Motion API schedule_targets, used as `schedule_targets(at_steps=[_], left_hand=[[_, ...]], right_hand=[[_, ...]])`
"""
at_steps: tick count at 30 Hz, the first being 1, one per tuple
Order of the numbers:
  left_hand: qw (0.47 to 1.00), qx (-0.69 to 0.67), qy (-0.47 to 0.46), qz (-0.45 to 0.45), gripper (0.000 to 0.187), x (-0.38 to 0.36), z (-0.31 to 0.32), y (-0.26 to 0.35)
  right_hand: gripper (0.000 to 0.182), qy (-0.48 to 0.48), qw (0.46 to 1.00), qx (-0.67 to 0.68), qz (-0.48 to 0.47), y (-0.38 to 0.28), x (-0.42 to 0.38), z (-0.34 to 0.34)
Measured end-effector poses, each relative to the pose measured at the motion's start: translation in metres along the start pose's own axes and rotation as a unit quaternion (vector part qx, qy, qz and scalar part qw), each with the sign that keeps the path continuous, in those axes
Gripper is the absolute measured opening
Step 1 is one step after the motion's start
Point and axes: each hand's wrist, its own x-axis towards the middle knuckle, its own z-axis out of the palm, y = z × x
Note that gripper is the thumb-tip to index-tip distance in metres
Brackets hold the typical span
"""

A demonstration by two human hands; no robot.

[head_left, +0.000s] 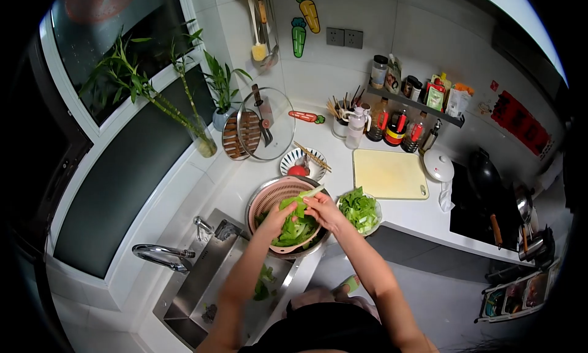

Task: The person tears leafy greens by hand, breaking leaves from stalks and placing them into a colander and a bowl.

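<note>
Both of my hands are over a pink colander point(266, 197) that sits in a metal bowl point(250, 213) beside the sink. My left hand point(277, 221) is closed on a leafy green vegetable point(293, 204). My right hand point(324, 209) pinches the pale stem end of the same piece. More green leaves point(297, 231) lie in the colander beneath my hands. Just right of the colander stands a bowl of cut greens point(359, 211).
A sink point(229, 279) with leaf scraps and a faucet point(162, 253) are at the left. Behind the colander is a striped plate point(315, 157) with chopsticks and something red. A cutting board point(389, 174), lidded pot point(438, 165) and black stove point(474, 215) stand rightward.
</note>
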Motion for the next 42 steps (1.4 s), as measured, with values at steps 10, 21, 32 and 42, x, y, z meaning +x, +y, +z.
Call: schedule_targets(at_steps=[10,21,32,42], left_hand=[[0.951,-0.104,0.29,-0.003,0.027,-0.007,-0.003,0.004],[0.987,0.15,-0.054,-0.02,0.033,-0.007,-0.01,0.0],[0.984,0.158,-0.049,-0.065,0.021,-0.014,-0.014,0.014],[0.931,-0.014,0.363,-0.019,0.019,0.001,-0.04,-0.011]], right_hand=[[0.015,0.069,0.991,-0.111,-0.037,0.004,-0.003,0.013],[0.013,0.03,0.946,-0.322,-0.003,0.007,-0.004,0.013],[0.013,0.032,0.951,-0.292,-0.097,-0.013,0.0,0.006],[0.01,0.133,0.98,-0.094,-0.113,0.029,-0.018,0.004]])
